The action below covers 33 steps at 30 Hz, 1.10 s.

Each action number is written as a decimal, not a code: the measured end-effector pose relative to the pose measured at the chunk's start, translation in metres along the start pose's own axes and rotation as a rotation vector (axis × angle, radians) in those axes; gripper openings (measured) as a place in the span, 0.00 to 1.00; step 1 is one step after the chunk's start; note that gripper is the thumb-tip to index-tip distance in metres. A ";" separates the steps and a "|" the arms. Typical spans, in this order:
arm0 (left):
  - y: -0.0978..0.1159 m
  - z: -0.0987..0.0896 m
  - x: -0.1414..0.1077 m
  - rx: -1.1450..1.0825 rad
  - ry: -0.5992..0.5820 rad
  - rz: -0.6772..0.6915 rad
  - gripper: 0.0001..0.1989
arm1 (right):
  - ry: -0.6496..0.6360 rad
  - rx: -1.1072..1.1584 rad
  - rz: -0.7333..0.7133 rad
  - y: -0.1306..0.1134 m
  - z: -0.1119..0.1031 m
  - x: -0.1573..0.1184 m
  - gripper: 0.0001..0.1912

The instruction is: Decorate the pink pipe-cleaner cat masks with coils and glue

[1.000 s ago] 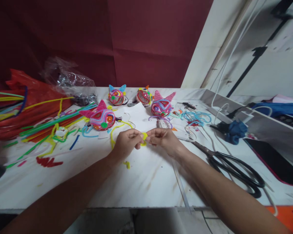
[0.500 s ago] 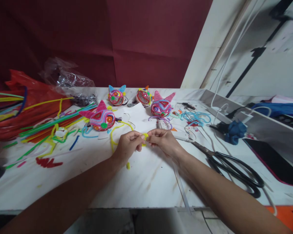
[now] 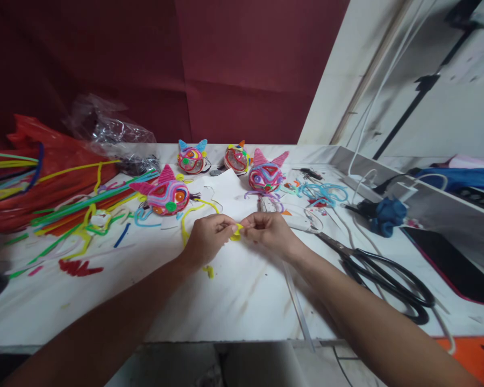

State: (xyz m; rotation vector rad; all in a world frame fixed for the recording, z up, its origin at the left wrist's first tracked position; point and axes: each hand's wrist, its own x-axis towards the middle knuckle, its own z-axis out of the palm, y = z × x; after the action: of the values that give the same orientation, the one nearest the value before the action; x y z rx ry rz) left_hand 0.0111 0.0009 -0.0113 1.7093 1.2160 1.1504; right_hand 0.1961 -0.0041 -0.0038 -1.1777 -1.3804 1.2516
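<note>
Fingertips of my left hand (image 3: 213, 236) and my right hand (image 3: 271, 232) meet over the middle of the table, both pinching a small bent yellow pipe cleaner (image 3: 236, 233). Its ends are partly hidden by the fingers. Just behind my left hand a longer yellow pipe cleaner (image 3: 189, 215) curves across the white surface. A short yellow scrap (image 3: 210, 271) lies below that hand. Beyond are pink-eared animal heads wound from pipe cleaners, one to the left (image 3: 167, 194) and one to the right (image 3: 266, 176). A blue-eared head (image 3: 192, 158) and an orange-eared head (image 3: 237, 159) stand farther back.
Large black-handled scissors (image 3: 381, 271) lie beside my right forearm, with a phone (image 3: 452, 266) farther right. A glue gun (image 3: 294, 220) rests behind my right hand. Loose pipe cleaners (image 3: 105, 207) and a red plastic bag (image 3: 60, 161) crowd the left. A translucent strip (image 3: 298, 306) crosses the front edge.
The yellow pipe cleaner between my fingers has turned slightly and shows a more bent shape. Both hands keep nearly the same place.
</note>
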 end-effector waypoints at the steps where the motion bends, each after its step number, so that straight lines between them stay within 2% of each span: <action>1: 0.000 0.000 0.000 -0.033 0.006 -0.030 0.11 | -0.005 0.001 -0.004 0.001 0.000 0.001 0.11; 6: 0.008 0.005 0.000 -0.221 0.060 -0.163 0.10 | -0.025 0.062 -0.011 0.005 -0.001 0.003 0.18; 15: 0.010 0.013 -0.007 -0.405 0.126 -0.144 0.13 | -0.034 0.305 -0.016 0.009 0.009 0.001 0.20; 21: 0.010 0.015 -0.007 -0.476 0.138 -0.189 0.15 | -0.051 0.336 -0.041 0.011 0.011 0.002 0.21; 28: 0.010 0.008 -0.003 -0.449 0.051 -0.231 0.19 | -0.068 0.217 -0.048 0.007 0.001 0.003 0.25; 33: 0.012 0.001 0.000 -0.318 -0.025 -0.171 0.17 | -0.154 0.169 0.016 0.004 -0.002 0.002 0.27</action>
State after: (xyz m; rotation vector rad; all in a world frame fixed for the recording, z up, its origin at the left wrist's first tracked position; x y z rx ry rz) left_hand 0.0157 -0.0023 -0.0005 1.3530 1.0750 1.1456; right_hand 0.1979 -0.0019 -0.0079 -0.9947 -1.3479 1.4654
